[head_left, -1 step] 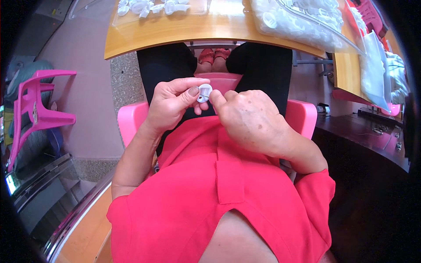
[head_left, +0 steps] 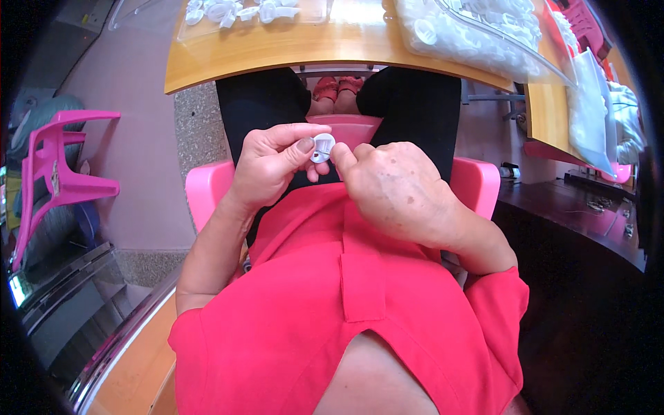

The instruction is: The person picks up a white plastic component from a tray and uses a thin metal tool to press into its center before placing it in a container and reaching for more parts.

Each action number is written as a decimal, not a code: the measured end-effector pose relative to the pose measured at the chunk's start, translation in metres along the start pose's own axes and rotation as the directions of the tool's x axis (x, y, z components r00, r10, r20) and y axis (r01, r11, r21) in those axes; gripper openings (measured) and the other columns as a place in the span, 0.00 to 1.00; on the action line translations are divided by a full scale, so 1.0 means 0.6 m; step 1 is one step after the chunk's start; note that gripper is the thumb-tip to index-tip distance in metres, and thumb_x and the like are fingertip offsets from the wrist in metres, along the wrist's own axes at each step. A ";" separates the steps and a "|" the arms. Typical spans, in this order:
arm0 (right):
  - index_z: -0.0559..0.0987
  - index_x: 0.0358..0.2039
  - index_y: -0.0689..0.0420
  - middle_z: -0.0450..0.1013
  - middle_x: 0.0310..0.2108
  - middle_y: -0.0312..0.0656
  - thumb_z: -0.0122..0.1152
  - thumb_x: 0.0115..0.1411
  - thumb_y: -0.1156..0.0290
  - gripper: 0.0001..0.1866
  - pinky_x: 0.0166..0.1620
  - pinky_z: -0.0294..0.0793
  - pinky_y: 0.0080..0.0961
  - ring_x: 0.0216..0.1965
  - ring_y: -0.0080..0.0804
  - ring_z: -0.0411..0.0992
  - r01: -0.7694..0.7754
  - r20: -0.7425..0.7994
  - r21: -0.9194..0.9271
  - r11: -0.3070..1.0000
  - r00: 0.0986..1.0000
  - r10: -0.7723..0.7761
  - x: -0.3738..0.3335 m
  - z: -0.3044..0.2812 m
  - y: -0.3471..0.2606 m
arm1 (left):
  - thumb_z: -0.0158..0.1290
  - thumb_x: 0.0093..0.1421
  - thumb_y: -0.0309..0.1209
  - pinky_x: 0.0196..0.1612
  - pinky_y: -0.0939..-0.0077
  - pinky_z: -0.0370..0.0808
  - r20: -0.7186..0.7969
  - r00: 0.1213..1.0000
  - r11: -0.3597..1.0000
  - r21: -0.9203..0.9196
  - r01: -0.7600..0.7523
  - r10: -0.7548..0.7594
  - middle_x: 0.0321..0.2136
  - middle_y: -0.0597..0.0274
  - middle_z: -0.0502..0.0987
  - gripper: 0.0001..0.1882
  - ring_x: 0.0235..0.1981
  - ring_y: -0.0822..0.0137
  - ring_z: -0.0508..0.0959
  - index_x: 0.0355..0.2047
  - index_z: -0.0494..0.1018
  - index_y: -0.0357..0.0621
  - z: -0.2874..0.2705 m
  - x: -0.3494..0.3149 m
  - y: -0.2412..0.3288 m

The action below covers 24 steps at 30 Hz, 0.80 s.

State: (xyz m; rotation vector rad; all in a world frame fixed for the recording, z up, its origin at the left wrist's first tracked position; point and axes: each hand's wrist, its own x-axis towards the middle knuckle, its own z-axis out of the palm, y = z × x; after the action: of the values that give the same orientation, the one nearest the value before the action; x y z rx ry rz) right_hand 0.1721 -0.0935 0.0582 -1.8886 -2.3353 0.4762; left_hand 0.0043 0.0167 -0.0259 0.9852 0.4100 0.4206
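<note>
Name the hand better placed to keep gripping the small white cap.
Left. The left hand already pinches the small white cap between thumb and fingers, while the right hand only meets it with a fingertip.

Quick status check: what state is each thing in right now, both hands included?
left hand: closed in a pinch on the small white cap.
small white cap: held over the lap, clear of the table.
right hand: fingertip touching the cap's edge.
clear tray: on the wooden table, holding white parts.
plastic bag: on the table, full of white parts.
</note>
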 end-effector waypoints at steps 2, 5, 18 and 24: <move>0.72 0.38 0.66 0.74 0.22 0.49 0.52 0.55 0.74 0.11 0.23 0.73 0.33 0.22 0.40 0.76 0.040 -0.013 0.018 0.999 0.999 -0.040 0.000 0.000 0.001 | 0.50 0.63 0.26 0.31 0.79 0.76 -0.025 1.000 0.999 -0.039 0.013 -0.014 0.34 0.51 0.78 0.14 0.29 0.68 0.78 0.47 0.72 0.29 0.002 -0.002 -0.001; 0.74 0.36 0.67 0.74 0.21 0.49 0.51 0.56 0.75 0.10 0.22 0.73 0.34 0.20 0.41 0.75 0.097 -0.026 -0.088 0.991 0.995 -0.100 -0.001 0.002 -0.001 | 0.51 0.63 0.27 0.31 0.78 0.77 0.017 1.000 0.996 -0.091 0.024 -0.023 0.33 0.51 0.78 0.15 0.29 0.67 0.78 0.47 0.72 0.29 0.001 -0.002 0.001; 0.71 0.34 0.67 0.72 0.21 0.48 0.52 0.53 0.75 0.10 0.24 0.73 0.31 0.22 0.40 0.75 0.078 -0.022 -0.041 0.996 0.997 -0.079 -0.017 -0.019 0.023 | 0.44 0.66 0.27 0.31 0.74 0.78 0.125 0.980 0.940 -0.287 0.183 -0.152 0.35 0.43 0.77 0.15 0.30 0.61 0.79 0.49 0.69 0.27 -0.009 0.015 0.004; 0.69 0.37 0.65 0.73 0.23 0.51 0.54 0.52 0.78 0.11 0.26 0.74 0.34 0.24 0.45 0.76 -0.117 -0.007 0.077 0.990 0.993 0.118 -0.030 -0.021 0.021 | 0.44 0.67 0.27 0.35 0.71 0.78 0.084 0.995 0.971 -0.232 0.064 -0.045 0.38 0.42 0.76 0.16 0.33 0.58 0.79 0.50 0.68 0.28 -0.007 0.018 -0.004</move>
State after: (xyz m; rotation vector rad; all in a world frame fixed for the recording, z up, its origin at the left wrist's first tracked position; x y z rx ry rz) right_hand 0.1915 -0.1066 0.0682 -1.9953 -2.1741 0.5567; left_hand 0.0119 0.0242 -0.0315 0.7559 0.3077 0.3699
